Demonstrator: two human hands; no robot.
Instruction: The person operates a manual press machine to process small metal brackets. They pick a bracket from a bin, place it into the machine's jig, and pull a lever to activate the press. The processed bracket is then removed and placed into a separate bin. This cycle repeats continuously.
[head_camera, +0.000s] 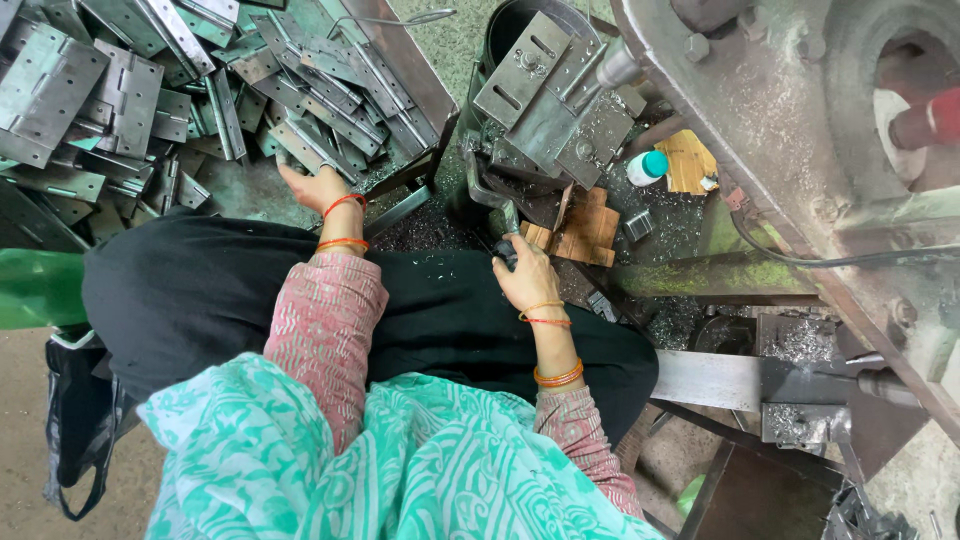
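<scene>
The left hand (315, 187) reaches out to the near edge of the pile of metal hinges (150, 90), its fingers curled onto one hinge (300, 150) whose long axis slants up and away to the left; whether it is gripped I cannot tell. The right hand (525, 275) is closed round a dark lever handle (505, 250) at the foot of the press (545, 100), well apart from the pile. Metal shavings litter the floor (420, 225) of a cramped workshop.
</scene>
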